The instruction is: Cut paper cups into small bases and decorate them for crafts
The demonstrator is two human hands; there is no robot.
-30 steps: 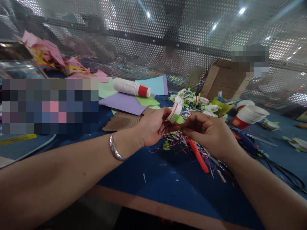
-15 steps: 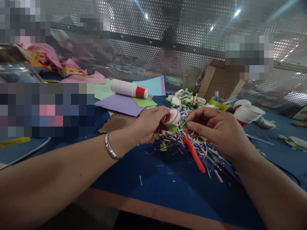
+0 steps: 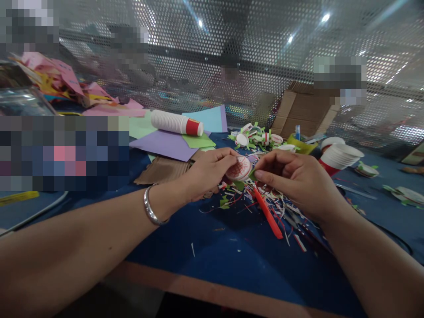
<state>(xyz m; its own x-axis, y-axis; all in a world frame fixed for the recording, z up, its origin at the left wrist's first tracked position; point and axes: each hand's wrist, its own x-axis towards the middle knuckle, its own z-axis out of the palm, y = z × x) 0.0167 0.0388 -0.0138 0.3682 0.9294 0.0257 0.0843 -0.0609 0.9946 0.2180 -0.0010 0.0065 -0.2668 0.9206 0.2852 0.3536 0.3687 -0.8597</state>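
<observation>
My left hand [image 3: 207, 172] grips a small round white cup bottom with red print [image 3: 240, 168], its flat face turned toward me. My right hand [image 3: 294, 179] pinches a green paper bit [image 3: 252, 175] at the disc's right edge. Both hands hover over a heap of red, white and green paper shreds [image 3: 258, 198] on the blue table [image 3: 238, 251]. A silver bangle sits on my left wrist.
A red stick [image 3: 268, 213] lies among the shreds. Behind are finished cup-and-leaf pieces [image 3: 258, 137], a lying stack of white cups [image 3: 175, 122] on coloured paper sheets [image 3: 165, 143], another cup stack [image 3: 339, 157], cardboard [image 3: 162, 170] and a perforated metal screen [image 3: 232, 53].
The disc in my left hand has turned from edge-on to face toward me and dropped a little. My right hand has closed in on its right edge.
</observation>
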